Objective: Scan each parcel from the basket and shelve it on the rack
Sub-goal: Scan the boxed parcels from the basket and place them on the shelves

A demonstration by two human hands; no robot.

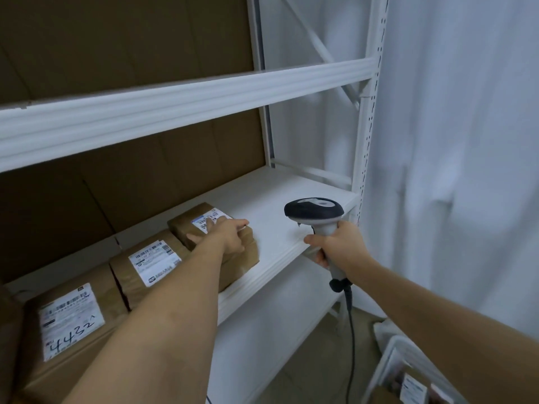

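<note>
A row of brown parcels with white labels lies on the white rack shelf. My left hand rests with straight fingers on top of the rightmost parcel, touching its label. Left of it sit a second parcel and a larger parcel marked with handwritten numbers. My right hand grips the handle of a handheld barcode scanner, held in front of the shelf edge with its head pointing left toward the parcels. The white basket at the bottom right holds more labelled parcels.
The rack's upper shelf beam crosses above the parcels. Brown cardboard lines the rack's back. A white upright post stands at the right, with white curtain behind. The scanner's black cable hangs toward the floor.
</note>
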